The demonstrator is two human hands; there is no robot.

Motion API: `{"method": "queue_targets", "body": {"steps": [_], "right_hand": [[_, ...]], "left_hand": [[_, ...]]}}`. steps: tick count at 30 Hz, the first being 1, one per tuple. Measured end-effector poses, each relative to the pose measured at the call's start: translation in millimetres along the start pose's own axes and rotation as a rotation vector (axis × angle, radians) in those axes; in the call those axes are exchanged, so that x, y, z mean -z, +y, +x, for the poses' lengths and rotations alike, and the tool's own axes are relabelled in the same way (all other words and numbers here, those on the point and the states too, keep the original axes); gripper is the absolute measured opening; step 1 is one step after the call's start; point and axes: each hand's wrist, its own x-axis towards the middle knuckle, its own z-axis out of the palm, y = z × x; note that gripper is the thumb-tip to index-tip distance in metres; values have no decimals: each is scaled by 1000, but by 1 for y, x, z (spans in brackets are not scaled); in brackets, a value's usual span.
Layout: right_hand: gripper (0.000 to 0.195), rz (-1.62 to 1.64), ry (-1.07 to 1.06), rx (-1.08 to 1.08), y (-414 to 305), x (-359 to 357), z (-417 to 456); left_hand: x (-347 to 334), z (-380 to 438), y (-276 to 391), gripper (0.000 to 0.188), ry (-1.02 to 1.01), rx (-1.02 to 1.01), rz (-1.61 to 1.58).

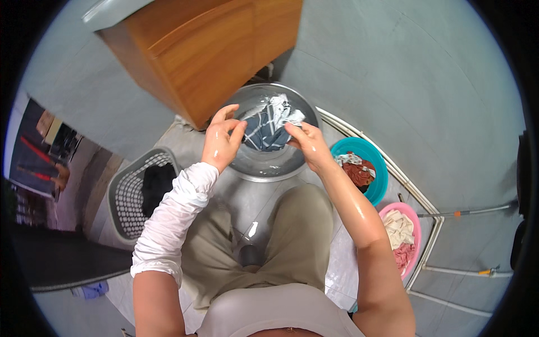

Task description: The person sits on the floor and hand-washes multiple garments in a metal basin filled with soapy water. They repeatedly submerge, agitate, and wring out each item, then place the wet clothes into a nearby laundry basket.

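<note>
A wet dark blue-grey checked cloth (pixel 267 137) with white lines hangs bunched over a round metal basin (pixel 269 173). A white, dark-marked part (pixel 281 108) shows along its upper right; I cannot tell whether it is a separate piece. My left hand (pixel 221 139) pinches the cloth's left edge between thumb and forefinger, its other fingers raised. On the other side, my right hand (pixel 310 145) grips the right edge, thumb on top and fingers partly hidden beneath. Both hands are wet. A bunched white sleeve (pixel 177 219) covers my left forearm.
Left of my knees is a grey plastic laundry basket (pixel 126 206) holding black cloth. A teal basin (pixel 381 181) and a pink basin (pixel 414 248), both with laundry, stand at right. Beyond my hands is a wooden cabinet (pixel 210 63). White pipes (pixel 370 147) follow the wall.
</note>
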Motion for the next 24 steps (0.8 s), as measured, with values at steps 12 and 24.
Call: {"method": "queue_targets", "body": {"steps": [12, 24], "right_hand": [[60, -548, 563, 86, 132, 155, 151], [72, -1375, -158, 296, 374, 124, 230]], "left_hand": [[-152, 2, -204, 44, 200, 678, -51], [-193, -138, -245, 42, -366, 273, 572]]}}
